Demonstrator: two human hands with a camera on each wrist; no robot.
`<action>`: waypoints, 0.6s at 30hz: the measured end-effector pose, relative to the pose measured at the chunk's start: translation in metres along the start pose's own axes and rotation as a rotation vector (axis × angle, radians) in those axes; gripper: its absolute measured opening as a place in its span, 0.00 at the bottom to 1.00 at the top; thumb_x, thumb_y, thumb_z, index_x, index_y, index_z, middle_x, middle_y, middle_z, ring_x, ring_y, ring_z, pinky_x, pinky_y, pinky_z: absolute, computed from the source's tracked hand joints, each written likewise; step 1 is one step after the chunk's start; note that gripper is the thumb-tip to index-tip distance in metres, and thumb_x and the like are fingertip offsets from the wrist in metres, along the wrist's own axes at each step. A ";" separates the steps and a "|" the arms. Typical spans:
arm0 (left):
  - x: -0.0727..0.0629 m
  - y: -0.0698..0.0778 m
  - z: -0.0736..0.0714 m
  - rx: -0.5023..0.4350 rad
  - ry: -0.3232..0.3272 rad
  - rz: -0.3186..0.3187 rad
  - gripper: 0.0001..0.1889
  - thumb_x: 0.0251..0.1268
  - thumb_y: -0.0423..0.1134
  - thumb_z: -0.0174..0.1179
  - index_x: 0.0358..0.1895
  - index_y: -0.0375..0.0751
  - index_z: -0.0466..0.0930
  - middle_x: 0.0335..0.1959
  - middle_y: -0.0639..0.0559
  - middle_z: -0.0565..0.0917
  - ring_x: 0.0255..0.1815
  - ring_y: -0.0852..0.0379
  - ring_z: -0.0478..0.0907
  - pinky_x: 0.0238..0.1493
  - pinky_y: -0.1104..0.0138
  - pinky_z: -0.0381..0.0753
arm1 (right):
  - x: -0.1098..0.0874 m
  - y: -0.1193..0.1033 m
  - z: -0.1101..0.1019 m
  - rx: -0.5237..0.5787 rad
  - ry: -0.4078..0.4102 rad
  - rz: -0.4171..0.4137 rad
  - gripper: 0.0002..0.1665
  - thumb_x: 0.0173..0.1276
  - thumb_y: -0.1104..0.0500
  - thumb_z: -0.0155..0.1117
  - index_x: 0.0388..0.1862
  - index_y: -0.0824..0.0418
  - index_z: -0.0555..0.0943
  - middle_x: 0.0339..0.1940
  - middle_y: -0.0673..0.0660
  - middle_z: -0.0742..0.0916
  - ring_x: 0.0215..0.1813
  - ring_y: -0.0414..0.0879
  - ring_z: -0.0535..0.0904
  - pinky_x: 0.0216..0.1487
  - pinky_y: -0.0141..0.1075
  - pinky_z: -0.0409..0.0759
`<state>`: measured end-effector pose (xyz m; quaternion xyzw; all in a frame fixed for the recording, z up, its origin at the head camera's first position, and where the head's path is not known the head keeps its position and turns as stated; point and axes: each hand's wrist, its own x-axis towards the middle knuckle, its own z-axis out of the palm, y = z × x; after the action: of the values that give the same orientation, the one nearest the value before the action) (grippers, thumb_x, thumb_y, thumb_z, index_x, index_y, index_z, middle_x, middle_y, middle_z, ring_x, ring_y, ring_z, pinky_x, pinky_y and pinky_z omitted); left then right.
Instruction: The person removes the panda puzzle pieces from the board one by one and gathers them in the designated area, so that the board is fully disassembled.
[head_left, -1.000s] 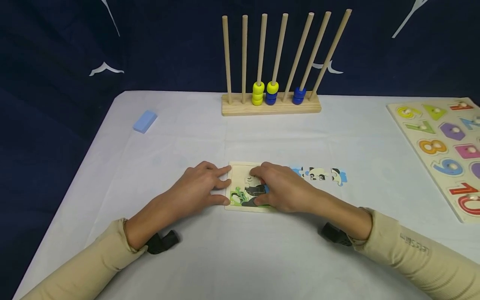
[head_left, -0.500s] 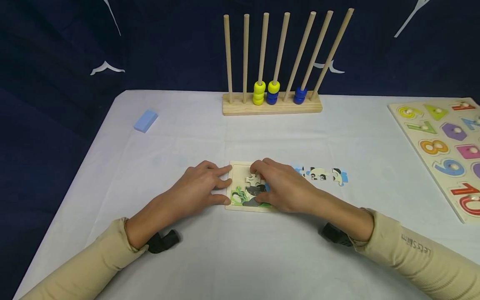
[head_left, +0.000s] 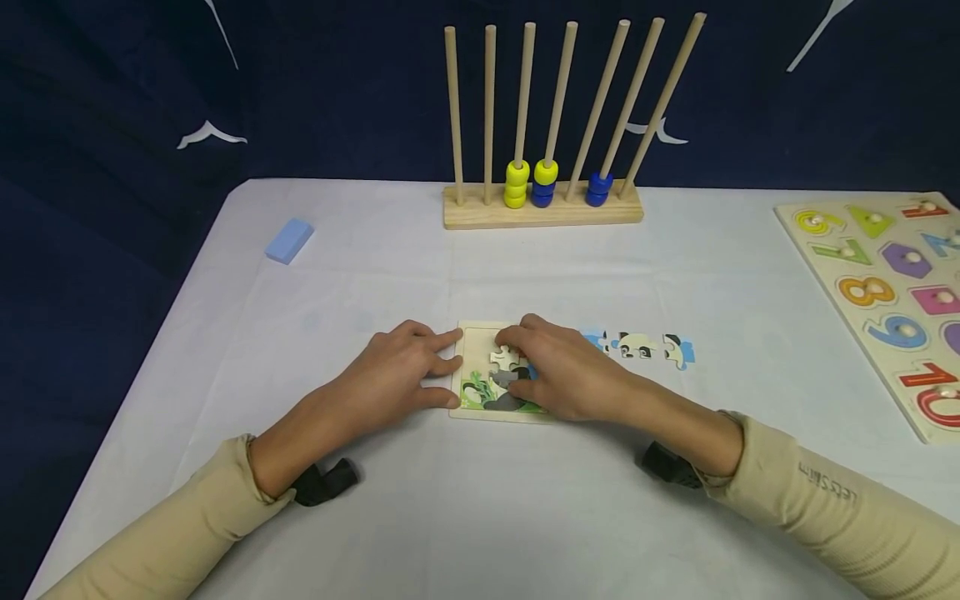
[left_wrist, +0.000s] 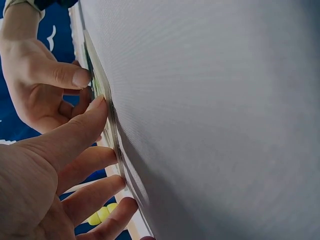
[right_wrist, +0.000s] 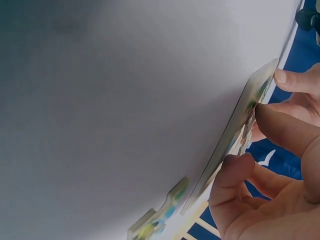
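Observation:
A small wooden puzzle board [head_left: 474, 332] with a panda picture lies mid-table, its lower part filled with pieces. My left hand [head_left: 405, 369] rests at the board's left edge, its spread thumb and fingertips touching the rim; the left wrist view shows the straight fingers [left_wrist: 95, 196] along that edge. Over the board's right half, my right hand [head_left: 573, 371] pinches a pale puzzle piece [head_left: 505, 358] between thumb and curled fingers, right above the laid pieces. In the right wrist view that piece [right_wrist: 245, 137] stands tilted between thumb and forefinger. The hand hides the board's right side.
Several loose panda pieces [head_left: 636, 346] lie in a row right of the board. A wooden peg abacus [head_left: 543, 218] with yellow and blue beads stands at the back. At the right lies a number-and-shape board [head_left: 847, 271]; a blue block [head_left: 290, 242] sits back left.
The pale piece under my right hand has tilted and its knobbed outline shows more. The right fingers have shifted slightly up and back. My left hand has stayed at the board's edge.

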<state>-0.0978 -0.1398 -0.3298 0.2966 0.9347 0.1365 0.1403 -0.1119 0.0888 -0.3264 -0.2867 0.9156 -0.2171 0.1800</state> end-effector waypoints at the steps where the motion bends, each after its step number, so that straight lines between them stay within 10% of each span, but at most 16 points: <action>1: 0.000 0.000 0.000 -0.001 0.000 -0.001 0.28 0.57 0.51 0.71 0.60 0.41 0.82 0.71 0.48 0.69 0.64 0.44 0.69 0.53 0.44 0.74 | 0.000 0.000 0.000 0.001 -0.003 0.000 0.31 0.61 0.60 0.74 0.63 0.64 0.77 0.47 0.55 0.80 0.37 0.45 0.74 0.39 0.37 0.75; 18: 0.000 0.000 0.001 -0.013 0.001 -0.005 0.29 0.57 0.51 0.71 0.60 0.41 0.81 0.71 0.48 0.69 0.64 0.45 0.69 0.54 0.46 0.75 | 0.001 -0.003 0.001 0.009 -0.006 -0.007 0.32 0.60 0.63 0.75 0.64 0.65 0.76 0.47 0.55 0.79 0.38 0.45 0.74 0.39 0.36 0.75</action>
<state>-0.0977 -0.1397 -0.3308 0.2935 0.9346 0.1421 0.1420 -0.1108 0.0860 -0.3258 -0.2898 0.9130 -0.2210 0.1834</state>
